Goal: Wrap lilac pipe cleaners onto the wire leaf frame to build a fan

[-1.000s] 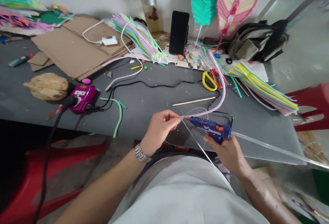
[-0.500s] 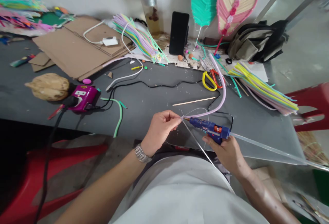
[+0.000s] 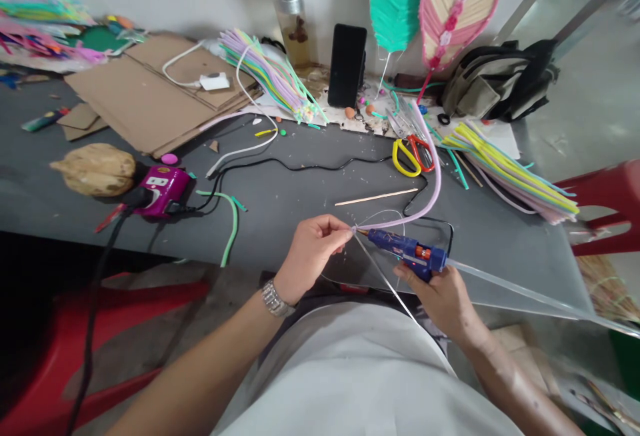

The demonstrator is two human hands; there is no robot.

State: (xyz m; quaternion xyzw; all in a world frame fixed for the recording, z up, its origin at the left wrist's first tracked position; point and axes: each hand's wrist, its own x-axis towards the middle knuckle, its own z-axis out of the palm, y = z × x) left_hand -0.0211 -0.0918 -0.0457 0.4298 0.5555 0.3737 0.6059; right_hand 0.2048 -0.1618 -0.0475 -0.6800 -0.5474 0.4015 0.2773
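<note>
- The left hand [image 3: 313, 253] pinches a small joint between thumb and first finger, and the right hand [image 3: 443, 299] grips a blue hot glue gun [image 3: 407, 248]. The hands are close together but do not touch; only the gun's brass nozzle comes to the joint.
- For good work, it is better to keep the nozzle just at the joint and to hold the pieces very still. The fingers should stay back from the hot tip, and the long clear glue stick [image 3: 515, 291] should feed straight into the gun.
- The joint is in the lower middle of the frame, above the person's lap and near the front edge of the gray table [image 3: 295, 239].
- At the joint, a lilac pipe cleaner [image 3: 434, 186] curves up to the right, toward the yellow-handled scissors [image 3: 404, 159]. A thin pale rod [image 3: 385, 283] goes down to the right, and a fine wire loop [image 3: 385, 213] lies behind it.
- The joint is small and partly hidden by the fingers, so I cannot tell if glue is on it.
</note>
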